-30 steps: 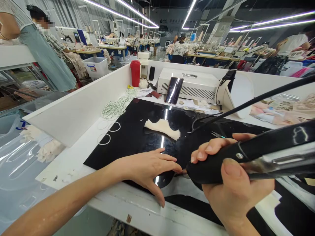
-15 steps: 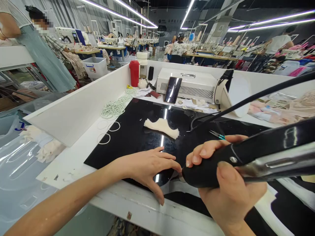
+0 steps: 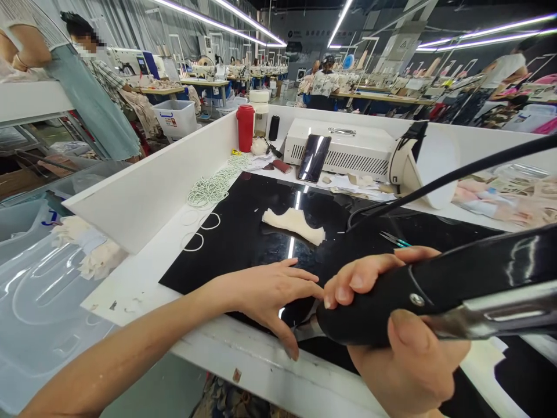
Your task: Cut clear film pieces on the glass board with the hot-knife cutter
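Observation:
My right hand (image 3: 424, 354) is wrapped round a thick black hand tool (image 3: 478, 273) with a long metal lever along its side. The tool's metal tip (image 3: 310, 330) points left, close to my left thumb and the front edge of the black mat (image 3: 237, 244). Palm down beside that tip, my left hand (image 3: 265, 293) has its fingers spread and thumb apart. Whether its fingertips press on thin material there, I cannot tell. Beyond my hands, a cream curved fabric piece (image 3: 296, 224) lies on the mat. Slim tweezers-like metal points with teal handles (image 3: 395, 240) show behind my right hand.
Pale green cord (image 3: 209, 188) and two white rings (image 3: 192, 241) lie at the left. Behind the mat stand a phone (image 3: 314, 158), a white vented box (image 3: 348, 145) and a red bottle (image 3: 245, 129). A black cable (image 3: 478, 168) arches across the right. Other people work beyond the partition.
The view has shifted, so the table appears slightly farther right. The black tool's tip has tilted down and left, nearer my left thumb. My left hand stays spread.

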`<state>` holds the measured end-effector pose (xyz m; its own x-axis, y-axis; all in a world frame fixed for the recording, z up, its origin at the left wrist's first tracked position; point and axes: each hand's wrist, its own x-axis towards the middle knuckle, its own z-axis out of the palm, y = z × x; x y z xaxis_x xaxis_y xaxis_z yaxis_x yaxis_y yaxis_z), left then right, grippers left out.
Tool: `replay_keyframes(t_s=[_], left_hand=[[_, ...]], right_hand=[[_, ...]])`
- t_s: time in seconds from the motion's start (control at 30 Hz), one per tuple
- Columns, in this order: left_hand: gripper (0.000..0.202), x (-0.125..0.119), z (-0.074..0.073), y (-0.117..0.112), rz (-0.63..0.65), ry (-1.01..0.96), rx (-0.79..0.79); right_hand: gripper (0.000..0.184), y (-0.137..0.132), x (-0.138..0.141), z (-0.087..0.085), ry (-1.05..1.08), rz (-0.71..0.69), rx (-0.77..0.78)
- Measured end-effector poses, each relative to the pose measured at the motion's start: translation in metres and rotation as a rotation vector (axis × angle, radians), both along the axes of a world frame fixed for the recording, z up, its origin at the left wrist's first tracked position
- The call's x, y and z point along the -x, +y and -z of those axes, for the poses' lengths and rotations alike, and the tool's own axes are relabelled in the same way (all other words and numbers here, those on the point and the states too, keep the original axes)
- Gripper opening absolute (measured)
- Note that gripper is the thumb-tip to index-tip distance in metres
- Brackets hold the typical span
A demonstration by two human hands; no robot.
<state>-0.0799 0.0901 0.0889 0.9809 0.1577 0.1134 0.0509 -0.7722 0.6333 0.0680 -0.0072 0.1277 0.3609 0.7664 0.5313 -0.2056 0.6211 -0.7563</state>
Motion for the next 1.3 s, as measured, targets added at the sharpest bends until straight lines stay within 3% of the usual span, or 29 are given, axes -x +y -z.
replay_keyframes(t_s=[0.23,0.37,0.5,0.6,0.7,0.83,0.97,1.3], left_hand=[[0.017,0.01,0.0,0.004,0.005,-0.069,-0.11],[0.01,0.019,0.004,0.016,-0.069,-0.07,-0.221],[0.014,0.025,0.006,0.023,-0.282,-0.134,-0.41],[0.018,0.023,0.007,0.018,-0.399,-0.187,-0.447],[0.016,0.016,0.006,0.004,-0.38,-0.213,-0.332],[0.053,0.006,0.005,-0.017,-0.326,-0.127,-0.178],[0.07,0.002,0.008,-0.025,-0.298,-0.05,-0.15],[0.07,0.003,0.004,-0.025,-0.286,0.024,-0.083]], right_hand=[[0.043,0.006,-0.021,-0.016,0.096,0.16,0.027],[0.041,0.01,-0.038,-0.019,0.097,0.256,0.053],[0.042,0.009,-0.044,-0.015,0.075,0.26,0.034],[0.042,0.01,-0.04,-0.011,0.056,0.225,-0.003],[0.042,0.013,-0.034,-0.006,0.049,0.202,-0.027],[0.042,0.018,-0.03,0.001,0.048,0.187,-0.019],[0.041,0.021,-0.03,0.007,0.028,0.163,-0.033],[0.036,0.02,-0.03,0.005,0.014,0.169,-0.009]])
